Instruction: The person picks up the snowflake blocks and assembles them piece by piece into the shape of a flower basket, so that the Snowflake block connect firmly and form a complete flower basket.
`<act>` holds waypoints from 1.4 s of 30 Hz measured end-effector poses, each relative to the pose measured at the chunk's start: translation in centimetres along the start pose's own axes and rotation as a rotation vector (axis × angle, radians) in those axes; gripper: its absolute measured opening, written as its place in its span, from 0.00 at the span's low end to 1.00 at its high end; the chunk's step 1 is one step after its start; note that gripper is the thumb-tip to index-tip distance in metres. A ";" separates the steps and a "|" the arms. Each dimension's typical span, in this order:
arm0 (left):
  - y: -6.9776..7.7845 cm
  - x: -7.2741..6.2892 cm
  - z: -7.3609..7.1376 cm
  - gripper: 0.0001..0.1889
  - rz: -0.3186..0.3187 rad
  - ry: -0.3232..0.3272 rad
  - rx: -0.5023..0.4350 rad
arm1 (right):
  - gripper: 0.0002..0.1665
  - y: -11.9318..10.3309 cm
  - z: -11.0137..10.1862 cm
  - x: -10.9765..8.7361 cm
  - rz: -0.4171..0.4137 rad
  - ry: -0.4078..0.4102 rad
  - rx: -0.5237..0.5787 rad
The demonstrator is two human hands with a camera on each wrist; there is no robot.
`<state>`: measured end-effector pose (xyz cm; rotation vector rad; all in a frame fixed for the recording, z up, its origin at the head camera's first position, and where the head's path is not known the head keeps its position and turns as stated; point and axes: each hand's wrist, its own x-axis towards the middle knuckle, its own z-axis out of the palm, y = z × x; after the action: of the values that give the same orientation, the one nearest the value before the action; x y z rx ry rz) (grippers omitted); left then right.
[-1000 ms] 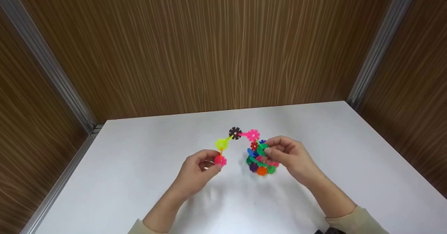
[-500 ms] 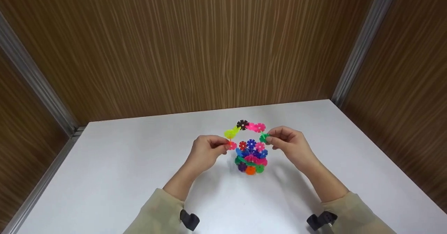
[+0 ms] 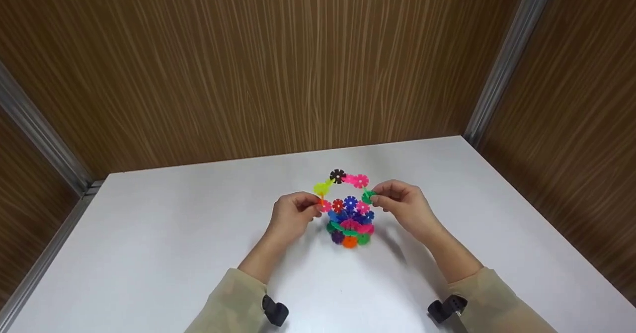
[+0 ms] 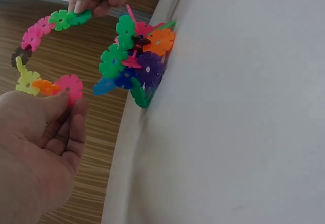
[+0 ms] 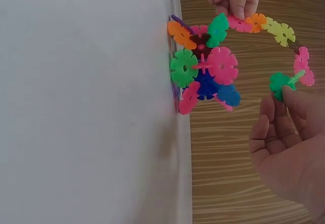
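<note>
An arched chain of notched plastic snowflake discs (image 3: 338, 176) spans between my two hands, in pink, yellow, dark brown and green. My left hand (image 3: 290, 217) pinches the pink disc (image 4: 70, 86) at one end between thumb and fingers. At the other end, my right hand (image 3: 405, 208) pinches a green disc (image 5: 278, 83). Below the arch, a basket-like cluster of joined snowflake discs (image 3: 350, 226) stands on the table, purple, orange and green low down, blue, red and pink higher up. In the head view the arch's ends hang near the cluster's top; whether they touch it I cannot tell.
The white table (image 3: 189, 233) runs back to a wood-grain panel (image 3: 278, 74). Side panels with metal corner posts (image 3: 507, 64) enclose it left and right. Black wrist cameras (image 3: 276, 310) sit at both sleeves.
From left of the cluster, the arched chain has come to stand over it. My left hand has risen toward it, and my right hand no longer covers the cluster. The head view has shifted.
</note>
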<state>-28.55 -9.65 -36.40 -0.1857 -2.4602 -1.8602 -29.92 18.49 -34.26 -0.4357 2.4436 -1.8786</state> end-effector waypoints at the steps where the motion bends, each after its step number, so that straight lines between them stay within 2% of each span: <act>1: -0.1 -0.1 0.1 0.07 -0.008 0.003 -0.009 | 0.13 0.0 0.1 0.0 0.001 -0.003 -0.002; 7: -0.7 -0.5 0.4 0.07 -0.055 0.014 -0.062 | 0.14 -0.8 0.7 0.1 0.004 -0.005 -0.024; 14: -1.1 -1.0 1.1 0.07 -0.090 0.045 -0.091 | 0.14 -1.8 0.8 1.0 -0.042 -0.019 -0.046; 22: -1.4 -1.6 2.0 0.06 -0.078 0.052 -0.176 | 0.15 -2.3 0.9 1.6 -0.044 -0.025 -0.042; 28: -1.6 -1.9 2.7 0.06 -0.092 0.050 -0.220 | 0.14 -2.1 0.7 1.8 -0.052 -0.024 -0.038; 35: -1.5 -2.2 3.8 0.06 -0.105 0.067 -0.198 | 0.14 -1.1 0.5 1.4 -0.028 0.002 0.017; 42: -1.1 -2.9 4.5 0.17 -0.090 0.101 -0.145 | 0.16 -0.6 0.9 1.1 -0.038 0.012 0.046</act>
<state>-25.64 -5.80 -39.02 0.0138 -2.3060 -2.0315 -30.67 17.21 -33.81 -0.4736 2.4111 -1.9538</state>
